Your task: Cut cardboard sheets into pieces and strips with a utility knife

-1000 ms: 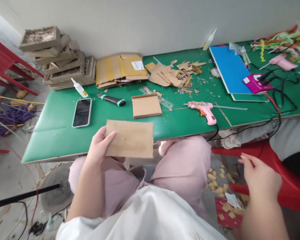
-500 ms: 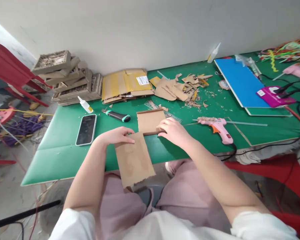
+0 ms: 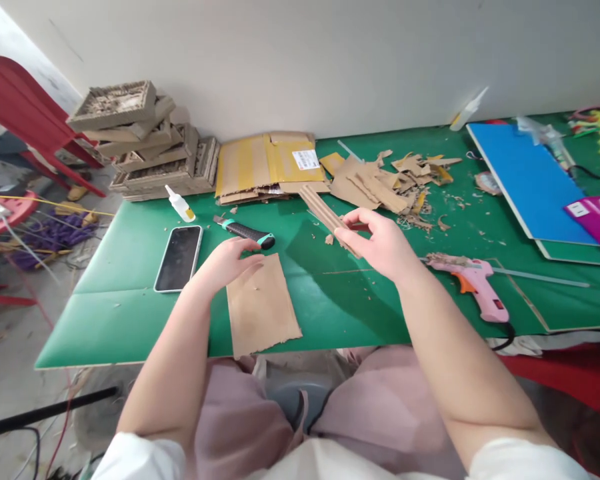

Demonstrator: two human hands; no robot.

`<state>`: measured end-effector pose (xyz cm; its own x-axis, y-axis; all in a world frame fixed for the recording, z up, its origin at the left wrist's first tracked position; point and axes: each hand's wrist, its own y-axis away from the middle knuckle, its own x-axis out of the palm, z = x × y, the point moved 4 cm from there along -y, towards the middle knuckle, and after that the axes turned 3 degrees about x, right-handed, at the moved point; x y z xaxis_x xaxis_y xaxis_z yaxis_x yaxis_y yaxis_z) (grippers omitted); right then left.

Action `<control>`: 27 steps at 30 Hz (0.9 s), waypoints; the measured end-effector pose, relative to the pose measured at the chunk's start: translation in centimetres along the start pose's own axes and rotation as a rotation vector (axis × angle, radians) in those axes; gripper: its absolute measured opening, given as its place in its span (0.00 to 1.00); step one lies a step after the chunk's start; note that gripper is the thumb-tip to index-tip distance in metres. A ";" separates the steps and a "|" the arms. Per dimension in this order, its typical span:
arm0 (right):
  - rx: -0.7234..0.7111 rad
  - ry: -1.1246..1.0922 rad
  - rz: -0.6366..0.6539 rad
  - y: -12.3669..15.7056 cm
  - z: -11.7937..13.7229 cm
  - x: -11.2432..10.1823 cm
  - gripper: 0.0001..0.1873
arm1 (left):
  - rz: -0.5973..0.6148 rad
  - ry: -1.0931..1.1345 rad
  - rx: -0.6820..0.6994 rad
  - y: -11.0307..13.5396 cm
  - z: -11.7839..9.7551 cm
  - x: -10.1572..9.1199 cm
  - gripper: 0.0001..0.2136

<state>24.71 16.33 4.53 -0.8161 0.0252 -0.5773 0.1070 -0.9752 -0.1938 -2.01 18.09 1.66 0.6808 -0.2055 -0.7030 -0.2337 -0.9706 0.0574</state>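
My left hand (image 3: 227, 261) rests with fingers flat on the top edge of a brown cardboard sheet (image 3: 261, 305) lying on the green table (image 3: 130, 293) near its front edge. My right hand (image 3: 380, 241) is closed on a small stack of cardboard pieces (image 3: 325, 212), lifted off the table and tilted so I see it edge-on. A utility knife (image 3: 247, 232) with a black and teal handle lies just beyond my left hand. A phone (image 3: 179, 257) lies face up to the left of it.
A pink glue gun (image 3: 473, 281) lies to the right with its cord over the edge. Cardboard scraps (image 3: 380, 177), a flattened box (image 3: 267, 165), stacked cardboard trays (image 3: 140, 140) and a glue bottle (image 3: 181, 204) line the back. A blue board (image 3: 523, 179) lies far right.
My right hand picked the small cardboard stack up off the table and tilted it. My left hand laid the brown sheet flat on the table, farther from the edge.
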 end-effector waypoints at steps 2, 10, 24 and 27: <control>-0.127 0.041 -0.108 0.9 1.0 0.8 0.09 | -0.074 0.155 -0.022 0.2 -0.5 0.4 0.16; -0.536 0.322 0.059 3.8 3.0 7.7 0.10 | -0.046 0.874 -0.289 1.1 -1.8 3.9 0.37; 0.132 0.766 -0.011 0.7 -7.2 0.6 0.09 | -0.521 0.911 -0.389 0.9 2.4 -0.8 0.21; 0.195 0.792 -0.065 0.7 -6.3 0.0 0.12 | -0.595 0.944 -0.389 1.0 2.6 -1.1 0.18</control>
<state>28.35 17.06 -0.62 -0.1660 0.1601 -0.9730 -0.0875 -0.9852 -0.1471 -4.77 17.68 0.67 0.8930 0.4387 0.1008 0.4092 -0.8845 0.2243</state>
